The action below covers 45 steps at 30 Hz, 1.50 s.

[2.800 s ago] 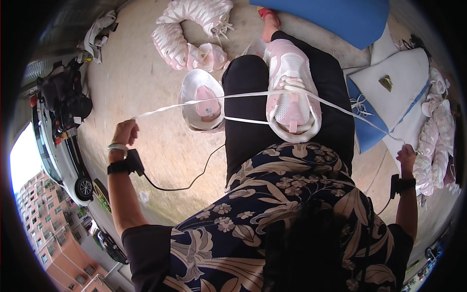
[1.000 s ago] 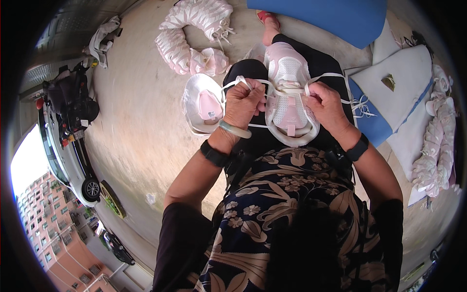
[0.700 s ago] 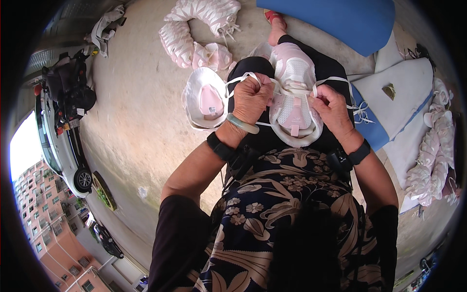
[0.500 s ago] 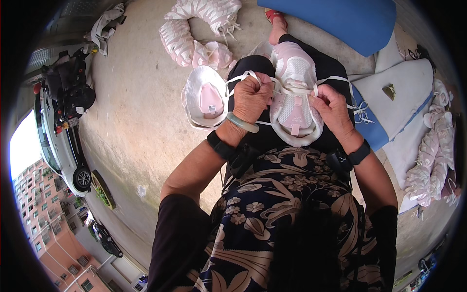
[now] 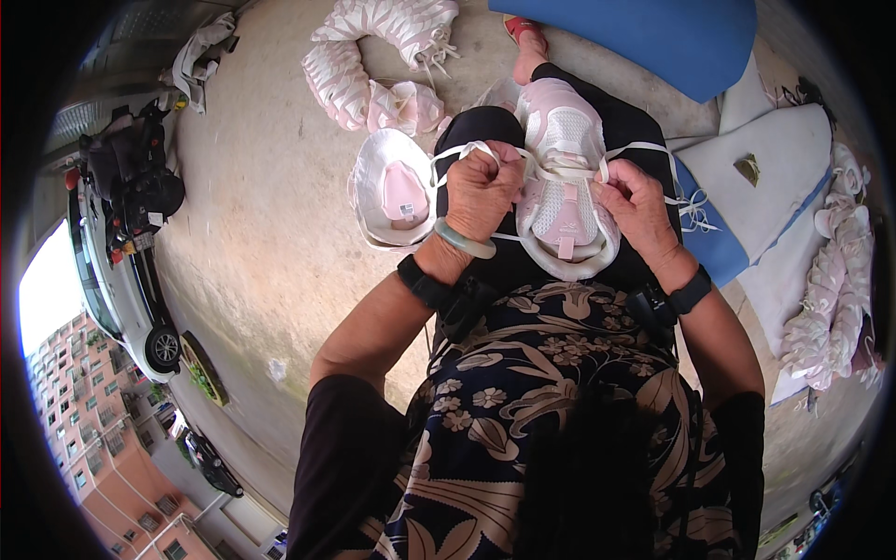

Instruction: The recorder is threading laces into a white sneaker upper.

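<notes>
A pink and white shoe upper (image 5: 566, 210) lies across my lap with its heel end toward me. White shoelace (image 5: 569, 172) crosses its throat and runs out to both sides. My left hand (image 5: 482, 187) is closed on the lace at the shoe's left edge, with a loop of it standing above the fingers. At the right edge, my right hand (image 5: 637, 198) pinches the lace between thumb and fingers. More lace trails over my right thigh to a loose bundle (image 5: 696, 213). Left of my knee sits another pink and white upper (image 5: 403, 194), its opening facing up.
A curved chain of stacked pink and white uppers (image 5: 350, 70) lies on the concrete ahead. Another stack (image 5: 829, 289) is at far right, beside white sheets (image 5: 758, 177) and a blue sheet (image 5: 653, 37). A scooter (image 5: 135, 177) and a white car (image 5: 117, 280) stand at left.
Both hands keep nearly the same hold on the lace. The whole view has shifted very slightly; nothing has been let go or taken up.
</notes>
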Tool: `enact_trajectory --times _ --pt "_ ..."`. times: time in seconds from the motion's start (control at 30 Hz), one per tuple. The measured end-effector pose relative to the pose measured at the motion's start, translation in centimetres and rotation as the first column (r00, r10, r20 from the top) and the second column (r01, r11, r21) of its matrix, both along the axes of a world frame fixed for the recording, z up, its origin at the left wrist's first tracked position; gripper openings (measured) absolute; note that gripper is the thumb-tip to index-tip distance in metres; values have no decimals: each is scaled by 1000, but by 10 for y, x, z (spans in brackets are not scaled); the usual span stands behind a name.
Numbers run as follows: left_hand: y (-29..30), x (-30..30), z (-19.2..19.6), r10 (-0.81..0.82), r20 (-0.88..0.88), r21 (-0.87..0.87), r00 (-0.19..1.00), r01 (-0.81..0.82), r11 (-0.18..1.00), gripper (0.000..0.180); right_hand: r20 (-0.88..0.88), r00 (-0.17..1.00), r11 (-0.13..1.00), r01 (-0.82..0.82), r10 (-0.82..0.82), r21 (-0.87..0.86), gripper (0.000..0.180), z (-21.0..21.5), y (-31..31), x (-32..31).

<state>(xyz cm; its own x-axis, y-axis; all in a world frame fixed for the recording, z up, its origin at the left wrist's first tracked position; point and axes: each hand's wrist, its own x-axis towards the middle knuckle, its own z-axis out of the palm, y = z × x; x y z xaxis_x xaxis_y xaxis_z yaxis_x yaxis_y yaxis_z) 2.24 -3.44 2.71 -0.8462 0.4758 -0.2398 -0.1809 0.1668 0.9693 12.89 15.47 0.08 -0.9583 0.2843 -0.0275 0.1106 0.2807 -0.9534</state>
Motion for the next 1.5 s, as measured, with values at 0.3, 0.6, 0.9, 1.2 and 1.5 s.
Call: enact_trajectory --times 0.3,0.6,0.9,1.2,1.5 --pt "2 1 -10 -7 -153 -30 988 3 1000 4 17 1000 1000 12 -12 -2 14 0 -1 -1" --pt "12 -3 -20 -42 -318 -67 947 21 997 4 39 998 994 59 -56 -96 15 -3 2 5" --pt "7 -14 -10 -166 -260 -346 951 69 936 17 -186 982 931 52 18 362 9 41 -7 3" --pt "-1 19 23 -445 -641 -517 626 77 853 44 -90 970 777 -124 226 617 8 37 -36 -15" --pt "-5 20 9 -359 -625 -446 693 61 893 27 -61 982 737 -95 181 669 12 39 -50 -27"
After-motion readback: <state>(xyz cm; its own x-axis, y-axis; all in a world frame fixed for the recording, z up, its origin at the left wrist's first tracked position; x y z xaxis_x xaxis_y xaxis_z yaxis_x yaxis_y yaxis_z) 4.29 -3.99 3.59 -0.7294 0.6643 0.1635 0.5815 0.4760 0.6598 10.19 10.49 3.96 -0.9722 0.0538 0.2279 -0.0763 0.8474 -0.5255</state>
